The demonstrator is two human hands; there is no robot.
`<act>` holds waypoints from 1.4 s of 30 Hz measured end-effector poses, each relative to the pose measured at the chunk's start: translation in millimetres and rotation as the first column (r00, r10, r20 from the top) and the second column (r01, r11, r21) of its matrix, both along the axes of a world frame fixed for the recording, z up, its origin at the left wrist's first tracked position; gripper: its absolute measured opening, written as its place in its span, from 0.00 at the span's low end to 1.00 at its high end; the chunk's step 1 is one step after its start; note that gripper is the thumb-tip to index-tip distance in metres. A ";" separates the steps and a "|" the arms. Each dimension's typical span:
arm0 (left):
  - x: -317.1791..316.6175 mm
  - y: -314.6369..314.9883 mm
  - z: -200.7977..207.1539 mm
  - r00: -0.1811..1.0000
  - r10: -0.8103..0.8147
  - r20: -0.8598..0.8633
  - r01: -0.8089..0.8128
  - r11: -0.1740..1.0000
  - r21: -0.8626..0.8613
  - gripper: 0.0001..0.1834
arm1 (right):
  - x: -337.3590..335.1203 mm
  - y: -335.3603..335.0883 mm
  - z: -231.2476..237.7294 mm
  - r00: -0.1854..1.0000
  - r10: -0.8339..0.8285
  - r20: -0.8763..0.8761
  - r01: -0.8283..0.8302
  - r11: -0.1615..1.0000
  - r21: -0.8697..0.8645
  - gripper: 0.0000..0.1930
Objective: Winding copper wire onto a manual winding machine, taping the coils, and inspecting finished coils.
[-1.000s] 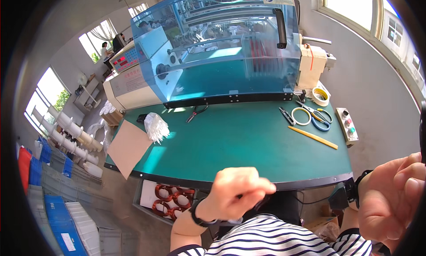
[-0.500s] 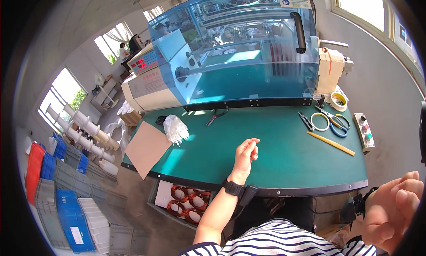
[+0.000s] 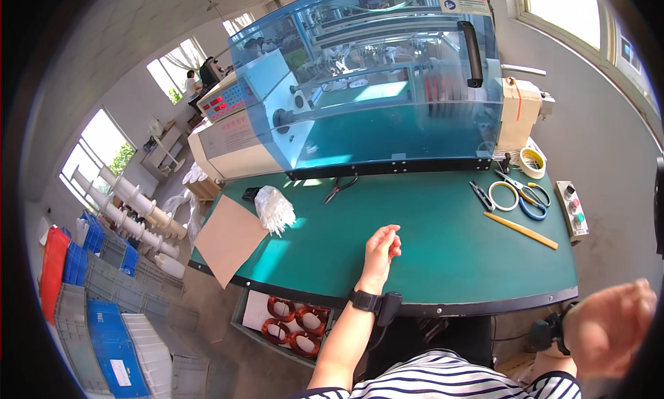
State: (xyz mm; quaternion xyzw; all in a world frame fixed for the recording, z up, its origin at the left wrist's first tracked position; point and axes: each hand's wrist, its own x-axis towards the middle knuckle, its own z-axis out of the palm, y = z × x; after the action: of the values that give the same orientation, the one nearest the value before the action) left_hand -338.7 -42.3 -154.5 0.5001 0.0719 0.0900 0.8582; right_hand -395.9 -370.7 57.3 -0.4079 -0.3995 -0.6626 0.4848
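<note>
My left hand [image 3: 382,251] hovers over the front middle of the green worktable [image 3: 443,240]. Its fingers are loosely curled together, with nothing visible in them. Off the table's right front corner, my right hand [image 3: 610,324] is raised near the picture's edge; motion blurs its fingers. Behind the table's working surface stands a winding machine with a blue see-through cover [image 3: 401,133], which is down. A yellow strip-like tool [image 3: 520,230], scissors [image 3: 531,197], a tape ring [image 3: 503,196] and dark snips [image 3: 482,195] lie to the right, apart from both hands.
Pliers [image 3: 339,189], a bundle of white strips [image 3: 274,209] and brown cardboard [image 3: 230,240] lie on the table's left. Below, an open drawer [image 3: 266,346] holds several copper coils [image 3: 304,343]. A button box [image 3: 572,211] sits at the right edge. Crates [image 3: 114,344] stack at left.
The view has shifted slightly, so the table sits a little lower. My right hand has turned and its fingers now blur. My left hand stays over nearly the same spot.
</note>
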 end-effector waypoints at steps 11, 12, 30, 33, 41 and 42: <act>-2.8 3.8 -5.5 0.999 0.017 0.045 -0.015 0.999 -0.043 0.03 | 167.3 11.6 -199.0 0.278 0.001 -0.960 -0.007 1.000 0.000 0.08; 0.0 1.1 -6.3 0.999 0.008 0.037 -0.007 0.999 -0.035 0.03 | 176.0 -2.3 -220.8 0.212 0.067 -0.975 -0.050 0.997 0.058 0.09; -3.8 1.2 -2.4 1.000 -0.014 -0.011 0.014 0.998 0.065 0.07 | 175.8 -2.6 -223.0 -0.083 0.115 -0.990 -0.231 0.964 0.131 0.09; -3.4 1.4 -2.0 0.999 -0.033 0.011 0.032 0.998 0.052 0.08 | 177.9 -3.6 -227.1 -0.065 0.082 -0.994 -0.230 0.968 0.095 0.09; -5.4 3.4 0.6 0.999 -0.038 -0.003 0.038 0.999 0.031 0.07 | 176.7 0.2 -225.6 -0.037 0.070 -0.997 -0.248 0.966 0.077 0.08; -5.2 3.4 0.3 0.999 -0.036 0.005 0.036 0.999 0.023 0.07 | 174.9 0.8 -221.3 -0.059 0.073 -0.996 -0.244 0.966 0.086 0.08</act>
State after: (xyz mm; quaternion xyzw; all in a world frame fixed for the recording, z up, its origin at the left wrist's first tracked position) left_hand -343.9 -38.9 -154.2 0.5107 0.0595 0.0769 0.8543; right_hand -221.0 -369.9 -164.0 -0.7371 -0.0113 -0.0799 0.6709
